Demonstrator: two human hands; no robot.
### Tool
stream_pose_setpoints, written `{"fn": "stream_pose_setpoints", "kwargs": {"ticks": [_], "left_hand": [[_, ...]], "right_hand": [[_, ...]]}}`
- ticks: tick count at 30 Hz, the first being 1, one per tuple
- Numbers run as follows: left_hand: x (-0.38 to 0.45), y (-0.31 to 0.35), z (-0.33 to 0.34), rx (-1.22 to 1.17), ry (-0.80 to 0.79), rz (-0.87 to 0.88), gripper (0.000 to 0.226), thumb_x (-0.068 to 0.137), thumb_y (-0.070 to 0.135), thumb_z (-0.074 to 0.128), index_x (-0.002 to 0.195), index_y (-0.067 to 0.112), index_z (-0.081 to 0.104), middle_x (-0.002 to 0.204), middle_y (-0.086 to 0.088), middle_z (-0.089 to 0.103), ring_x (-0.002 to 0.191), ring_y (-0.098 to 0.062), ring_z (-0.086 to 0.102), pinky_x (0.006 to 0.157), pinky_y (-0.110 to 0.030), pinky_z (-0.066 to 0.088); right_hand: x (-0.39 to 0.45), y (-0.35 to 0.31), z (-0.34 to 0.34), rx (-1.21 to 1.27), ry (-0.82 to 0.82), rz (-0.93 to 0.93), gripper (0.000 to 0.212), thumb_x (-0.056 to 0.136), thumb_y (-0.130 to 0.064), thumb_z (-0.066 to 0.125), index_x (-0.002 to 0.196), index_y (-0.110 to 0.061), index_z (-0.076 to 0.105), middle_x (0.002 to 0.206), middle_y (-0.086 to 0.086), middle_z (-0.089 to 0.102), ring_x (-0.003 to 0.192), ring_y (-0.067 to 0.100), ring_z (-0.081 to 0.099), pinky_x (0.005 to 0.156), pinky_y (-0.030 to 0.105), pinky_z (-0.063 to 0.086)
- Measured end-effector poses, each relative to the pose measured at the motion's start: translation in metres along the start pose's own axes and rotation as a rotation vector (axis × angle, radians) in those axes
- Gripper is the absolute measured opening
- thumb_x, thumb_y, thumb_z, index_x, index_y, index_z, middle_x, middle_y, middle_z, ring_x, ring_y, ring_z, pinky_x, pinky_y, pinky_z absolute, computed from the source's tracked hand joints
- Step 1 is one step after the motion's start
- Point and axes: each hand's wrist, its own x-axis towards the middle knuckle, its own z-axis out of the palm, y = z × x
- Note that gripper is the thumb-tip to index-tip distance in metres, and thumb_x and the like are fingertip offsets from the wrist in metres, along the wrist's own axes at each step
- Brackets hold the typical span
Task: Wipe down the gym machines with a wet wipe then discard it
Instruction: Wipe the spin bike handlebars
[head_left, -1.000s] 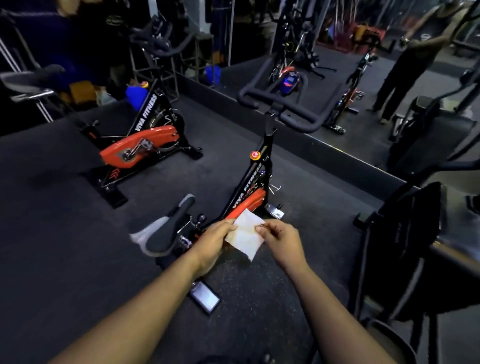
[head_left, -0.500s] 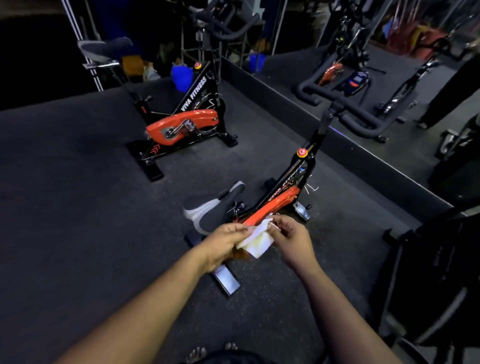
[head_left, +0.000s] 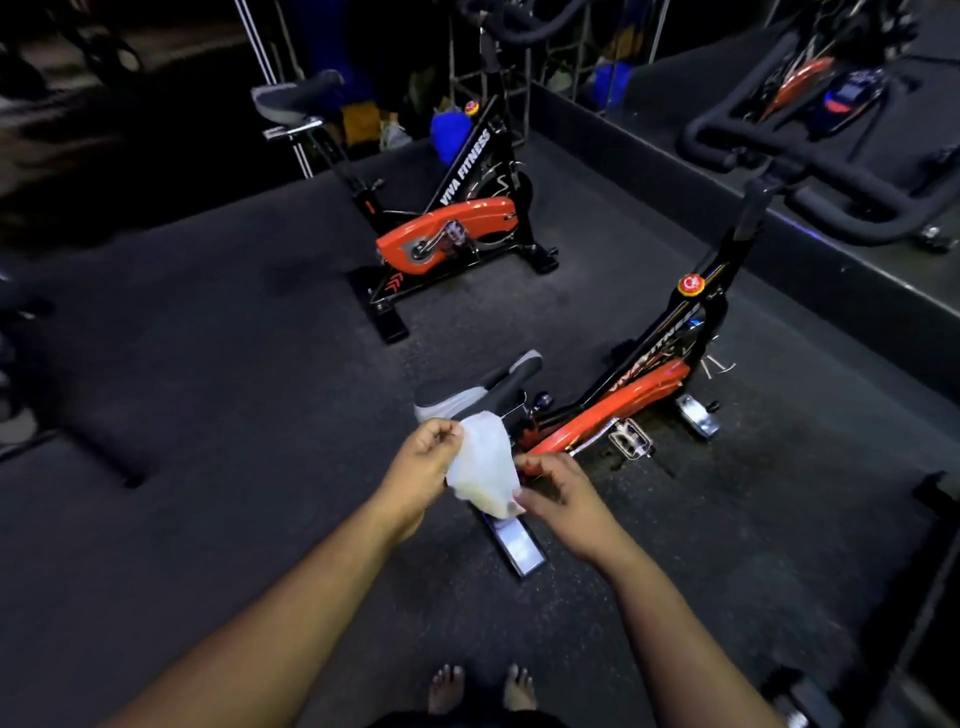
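Wet wipe held mid-air betw. both hands, just above nr bike's seat. Left hand pinches top edge, right hand pinches lower corner. Likely light, limp, damp; best bunched in palm for wiping.

Dark rubber floor; two black-and-orange spin bikes stand on it, near bike, far bike. Bare feet at bottom edge.

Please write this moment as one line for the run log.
stage: preparing wipe | left hand: holds wet wipe | right hand: pinches its lower corner | nearest bike: not touched
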Motion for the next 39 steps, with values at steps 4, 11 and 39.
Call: {"fn": "stream_pose_setpoints", "kwargs": {"ticks": [4, 11, 39], "left_hand": [[-0.005, 0.001, -0.008, 0.134, -0.004, 0.103, 0.009, 0.104, 0.023, 0.059, 0.103, 0.018, 0.067, 0.093, 0.003, 0.067, 0.087, -0.007, 0.058, 0.081, -0.025, 0.049], [-0.020, 0.023, -0.039, -0.065, -0.017, 0.044, 0.025, 0.100, 0.034, 0.061, 0.120, 0.020, 0.067, 0.107, 0.000, 0.074, 0.086, -0.011, 0.068, 0.065, -0.027, 0.056], [0.039, 0.080, -0.167, -0.186, -0.656, -0.255, 0.055, 0.106, 0.043, 0.029, 0.119, 0.010, 0.071, 0.107, -0.014, 0.074, 0.088, -0.021, 0.070, 0.081, -0.041, 0.057]], "right_hand": [[0.014, -0.018, 0.020, 0.342, -0.106, 0.066, 0.056, 0.092, -0.030, 0.072, 0.143, -0.016, 0.054, 0.141, -0.003, 0.061, 0.132, 0.009, 0.054, 0.111, 0.028, 0.042], [0.024, -0.055, 0.060, 0.659, -0.073, 0.175, 0.023, 0.095, -0.007, 0.066, 0.115, 0.002, 0.069, 0.110, 0.023, 0.074, 0.096, 0.031, 0.070, 0.086, 0.042, 0.057], [0.059, -0.174, 0.120, -0.390, 0.431, -0.321, 0.043, 0.074, 0.017, 0.064, 0.093, -0.018, 0.080, 0.096, -0.006, 0.071, 0.092, 0.004, 0.067, 0.080, 0.013, 0.048]]}}
